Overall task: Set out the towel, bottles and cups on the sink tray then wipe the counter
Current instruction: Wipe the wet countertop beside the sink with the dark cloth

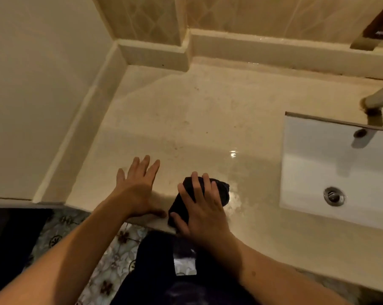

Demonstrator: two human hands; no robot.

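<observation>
A black cloth [221, 190] lies folded on the beige counter [208, 119] near its front edge. My right hand [202, 205] presses flat on top of the cloth, fingers spread over it. My left hand [137, 186] rests open and flat on the bare counter just left of the cloth, thumb at the counter's front edge. The counter surface right of the cloth looks wet and shiny. No towel, bottles, cups or tray show in this view.
A white rectangular sink [340, 172] with a metal drain [334, 195] is set into the counter at right, under a faucet spout [377, 100]. A raised ledge [274, 49] and tiled wall run along the back. Patterned floor tiles [111, 260] lie below the counter edge.
</observation>
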